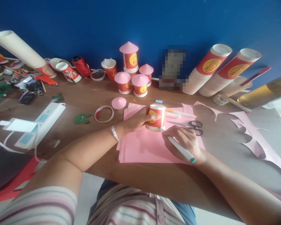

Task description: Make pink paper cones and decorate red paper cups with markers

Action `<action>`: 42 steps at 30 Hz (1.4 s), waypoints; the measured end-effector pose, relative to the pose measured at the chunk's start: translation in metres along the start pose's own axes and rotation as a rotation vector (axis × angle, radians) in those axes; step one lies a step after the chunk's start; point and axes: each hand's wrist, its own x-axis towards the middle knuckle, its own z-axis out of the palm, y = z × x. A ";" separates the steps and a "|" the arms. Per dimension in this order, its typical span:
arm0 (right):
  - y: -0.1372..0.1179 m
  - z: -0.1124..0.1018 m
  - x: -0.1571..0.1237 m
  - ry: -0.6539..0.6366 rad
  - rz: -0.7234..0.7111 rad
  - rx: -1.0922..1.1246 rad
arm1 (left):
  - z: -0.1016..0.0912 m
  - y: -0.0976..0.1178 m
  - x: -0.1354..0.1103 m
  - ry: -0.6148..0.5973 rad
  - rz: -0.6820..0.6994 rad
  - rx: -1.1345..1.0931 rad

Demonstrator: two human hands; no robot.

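My left hand is wrapped round a red and white paper cup with a gold emblem, held just over a stack of pink paper. In my right hand is a white marker with a green end, its front hidden by my fingers close to the cup's lower rim. Scissors with dark handles, an orange pen and a white tube-like stick lie on the paper beyond the right hand. A pink paper cone rests left of the stack.
Several cups with pink cone tops stand at the back, near tall cup stacks. Cut pink scraps and a tape roll lie right. Left are a power strip, a cut cup ring and a green cutout.
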 end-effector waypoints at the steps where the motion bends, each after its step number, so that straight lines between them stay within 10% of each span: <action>1: 0.000 0.000 0.000 0.000 -0.002 0.004 | 0.000 0.001 0.000 -0.006 0.000 0.004; 42: 0.001 0.001 0.000 0.003 -0.014 -0.014 | 0.003 0.005 -0.001 -0.015 0.013 0.010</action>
